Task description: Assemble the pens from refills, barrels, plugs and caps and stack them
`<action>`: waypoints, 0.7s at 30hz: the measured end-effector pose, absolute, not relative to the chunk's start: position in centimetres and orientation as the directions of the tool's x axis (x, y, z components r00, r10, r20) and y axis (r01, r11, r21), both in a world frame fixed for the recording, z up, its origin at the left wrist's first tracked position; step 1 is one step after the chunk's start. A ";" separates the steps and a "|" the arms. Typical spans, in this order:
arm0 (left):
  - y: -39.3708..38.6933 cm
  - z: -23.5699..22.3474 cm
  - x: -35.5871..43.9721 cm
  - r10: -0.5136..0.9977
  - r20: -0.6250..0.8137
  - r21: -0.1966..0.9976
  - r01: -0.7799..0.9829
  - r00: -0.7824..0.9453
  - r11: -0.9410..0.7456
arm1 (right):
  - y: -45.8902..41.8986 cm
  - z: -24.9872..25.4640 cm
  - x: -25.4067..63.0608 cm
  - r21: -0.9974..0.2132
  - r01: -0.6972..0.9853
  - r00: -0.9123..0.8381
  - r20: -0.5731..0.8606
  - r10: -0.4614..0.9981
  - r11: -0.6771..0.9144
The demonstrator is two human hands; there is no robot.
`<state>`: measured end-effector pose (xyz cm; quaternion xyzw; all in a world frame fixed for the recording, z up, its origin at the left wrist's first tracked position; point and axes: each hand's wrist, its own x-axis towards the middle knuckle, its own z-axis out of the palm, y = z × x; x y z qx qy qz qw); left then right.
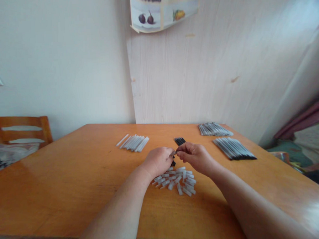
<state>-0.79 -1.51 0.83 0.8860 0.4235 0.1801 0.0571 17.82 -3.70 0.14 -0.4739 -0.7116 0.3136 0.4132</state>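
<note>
The right hand (195, 157) is pinching a small dark piece (177, 151) between closed fingertips. The left hand (159, 161) is curling just beside it, but how closed its grip is, I cannot tell. White short tubes (178, 179) are lying nearer than both hands, black sticks (180, 141) just beyond the right one.

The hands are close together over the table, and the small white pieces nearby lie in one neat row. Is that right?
The head view shows one mistake: the small white pieces lie scattered, not in a row. The left hand and right hand are indeed close together over the table.
</note>
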 end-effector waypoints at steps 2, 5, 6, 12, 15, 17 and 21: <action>-1.5 0.7 -0.8 0.763 0.276 0.235 0.729 0.584 -0.643 | -3.9 0.3 17.9 -0.829 0.433 -0.216 0.285 0.934 0.353; -1.5 0.7 -0.7 0.760 0.285 0.222 0.732 0.583 -0.644 | -4.1 0.3 17.8 -0.800 0.483 -0.202 0.294 0.934 0.356; -1.5 0.7 -0.7 0.761 0.283 0.220 0.733 0.583 -0.644 | -4.1 0.3 17.7 -0.786 0.501 -0.199 0.301 0.933 0.361; -1.9 1.1 -0.5 0.770 0.260 0.223 0.739 0.583 -0.635 | -3.7 -0.4 17.4 -0.720 0.572 -0.189 0.352 0.917 0.394; -2.0 1.3 -0.5 0.767 0.269 0.232 0.734 0.582 -0.638 | -3.4 -0.6 17.5 -0.735 0.556 -0.181 0.347 0.920 0.387; -2.0 1.5 -0.5 0.771 0.274 0.239 0.735 0.575 -0.634 | -3.4 -0.6 17.6 -0.755 0.530 -0.169 0.353 0.920 0.387; -1.8 1.5 -0.7 0.782 0.280 0.252 0.744 0.557 -0.619 | -3.7 -0.2 17.6 -0.775 0.461 -0.185 0.393 0.901 0.432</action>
